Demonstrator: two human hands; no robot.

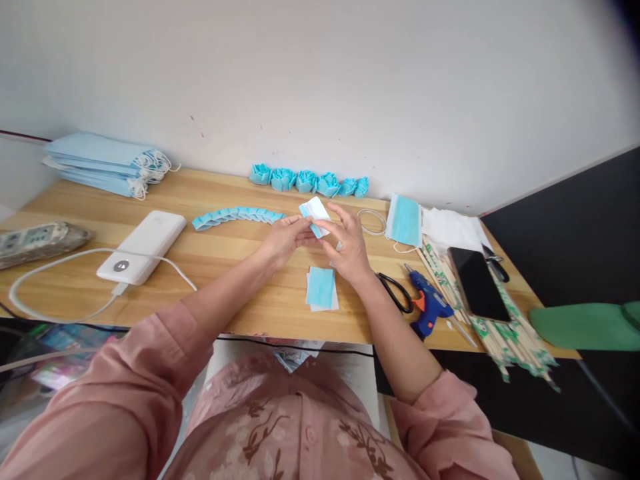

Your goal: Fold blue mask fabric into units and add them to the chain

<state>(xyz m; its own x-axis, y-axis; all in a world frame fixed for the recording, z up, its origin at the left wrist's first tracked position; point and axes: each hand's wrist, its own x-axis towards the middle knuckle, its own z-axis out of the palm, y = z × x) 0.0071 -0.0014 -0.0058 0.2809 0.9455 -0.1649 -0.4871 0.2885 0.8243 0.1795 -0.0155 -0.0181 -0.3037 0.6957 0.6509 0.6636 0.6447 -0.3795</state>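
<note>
Above the middle of the table, my left hand (289, 239) pinches a small piece of blue and white face-mask fabric (316, 212). The piece is tilted, its white side partly turned up. My right hand (348, 245) is at its right edge, index finger and thumb on the fabric and the other fingers raised. Below the hands lie cut rectangles of mask fabric (321, 287), blue over white. To the left, an overlapping row of folded blue pieces (235, 215) runs up to my left hand. Part of another pale piece shows behind my right hand.
Several blue fabric roses (306, 181) line the wall. Left are stacked masks (100, 160), a power bank (143, 247) with a cable and a power strip (40, 241). Right are a mask (404, 220), glue gun (427, 303), phone (479, 283), wrapped chopsticks (520, 343) and green bottle (585, 325).
</note>
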